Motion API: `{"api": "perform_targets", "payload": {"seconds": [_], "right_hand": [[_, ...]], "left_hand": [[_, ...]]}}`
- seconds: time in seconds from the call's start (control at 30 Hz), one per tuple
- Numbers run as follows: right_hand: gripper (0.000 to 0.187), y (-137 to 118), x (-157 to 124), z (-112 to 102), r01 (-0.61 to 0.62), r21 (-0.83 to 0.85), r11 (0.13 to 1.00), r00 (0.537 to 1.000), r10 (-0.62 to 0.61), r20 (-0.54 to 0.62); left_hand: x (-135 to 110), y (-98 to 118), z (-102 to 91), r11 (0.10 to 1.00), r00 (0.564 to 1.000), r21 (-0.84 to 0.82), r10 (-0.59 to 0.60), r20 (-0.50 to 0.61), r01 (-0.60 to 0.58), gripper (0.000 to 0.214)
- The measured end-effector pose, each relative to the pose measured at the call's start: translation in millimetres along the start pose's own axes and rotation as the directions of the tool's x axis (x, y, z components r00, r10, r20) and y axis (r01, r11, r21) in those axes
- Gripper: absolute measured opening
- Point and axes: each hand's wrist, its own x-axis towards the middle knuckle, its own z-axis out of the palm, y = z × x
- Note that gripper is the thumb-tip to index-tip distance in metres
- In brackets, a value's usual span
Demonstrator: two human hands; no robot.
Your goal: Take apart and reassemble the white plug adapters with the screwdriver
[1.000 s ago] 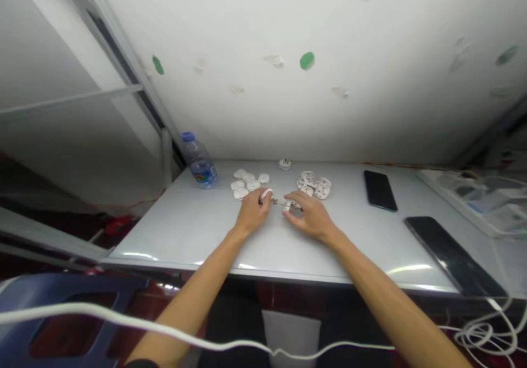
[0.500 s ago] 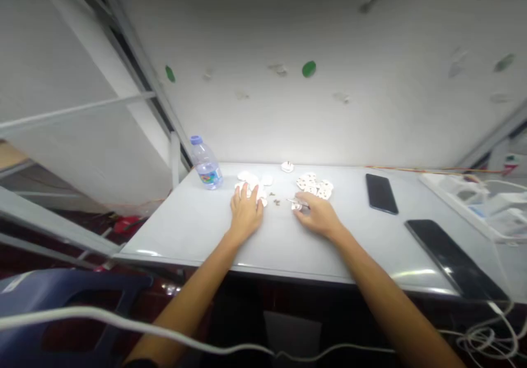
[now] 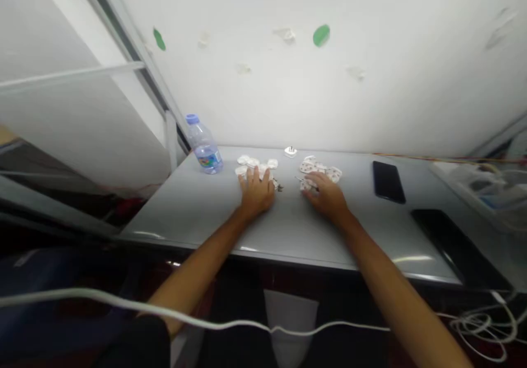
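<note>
My left hand point(image 3: 256, 195) lies with fingers spread over a loose group of white rounded pieces point(image 3: 252, 162), covering part of it. Small brassy bits point(image 3: 280, 188), maybe screws or pins, lie beside its fingertips. My right hand point(image 3: 328, 198) is curled round a thin metal tool point(image 3: 299, 178), whose slim shaft sticks out to the left; its exact kind is unclear. Under those fingers sits a white piece point(image 3: 304, 185), touched or held. Just beyond is a cluster of white pieces with brownish spots point(image 3: 312, 165). One white plug-like piece point(image 3: 290, 151) with prongs up stands near the wall.
A water bottle point(image 3: 207, 151) stands at the back left. On the right lie a black phone point(image 3: 388, 182) and a larger black slab point(image 3: 459, 244). A white tray point(image 3: 480, 192) with things in it is at the far right. A white cable point(image 3: 160, 314) crosses in front.
The camera view has tilted down. My left hand has slid slightly right, closer to the brassy bits. My right hand, with the tool and white piece, is nearer the spotted cluster.
</note>
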Motion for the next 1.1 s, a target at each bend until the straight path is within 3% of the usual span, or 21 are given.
{"api": "perform_targets", "payload": {"seconds": [0.13, 0.27, 0.37, 0.5, 0.6, 0.7, 0.8, 0.87, 0.93, 1.1], "right_hand": [[0.037, -3, 1, -2, 0.005, 0.046, 0.999, 0.994, 0.0, -0.109], [0.034, 0, 3, -3, 0.032, 0.155, 0.987, 0.984, -0.003, -0.179], [0.039, 6, 6, -3, 0.044, 0.194, 0.98, 0.981, -0.006, -0.192], [0.037, 10, 7, -3, 0.048, 0.182, 0.982, 0.974, -0.006, -0.228], [0.032, 7, 7, -7, 0.0, 0.201, 0.98, 0.966, 0.052, -0.255], [0.029, 3, 7, -11, -0.072, 0.277, 0.958, 0.941, 0.158, -0.299], [0.034, 0, 7, -13, -0.173, 0.43, 0.886, 0.882, 0.334, -0.334], [0.038, -2, 8, -14, -0.225, 0.502, 0.835, 0.839, 0.428, -0.336], [0.035, -4, 8, -15, -0.235, 0.511, 0.827, 0.822, 0.45, -0.35], [0.03, -6, 9, -18, -0.194, 0.474, 0.859, 0.788, 0.425, -0.447]], "left_hand": [[10, 18, -0.3, 0.998, 0.996, -0.007, 0.067, -0.065, -0.067, 0.055], [42, 44, 3.4, 0.978, 0.971, 0.029, 0.21, -0.112, -0.209, 0.055], [75, 55, 10.6, 0.97, 0.968, 0.028, 0.244, -0.061, -0.243, 0.058], [107, 52, 18.9, 0.977, 0.976, 0.004, 0.215, 0.039, -0.215, 0.059], [109, 46, 19.7, 0.974, 0.974, -0.036, 0.223, 0.042, -0.222, 0.055], [98, 43, 17.3, 0.968, 0.971, -0.077, 0.236, -0.03, -0.238, 0.046], [87, 41, 16.3, 0.961, 0.967, -0.118, 0.24, -0.084, -0.249, 0.039], [85, 40, 17.1, 0.957, 0.966, -0.135, 0.246, -0.082, -0.255, 0.046], [88, 39, 18.3, 0.955, 0.965, -0.143, 0.25, -0.077, -0.259, 0.05], [101, 38, 16.5, 0.954, 0.968, -0.161, 0.244, -0.061, -0.251, 0.03]]}}
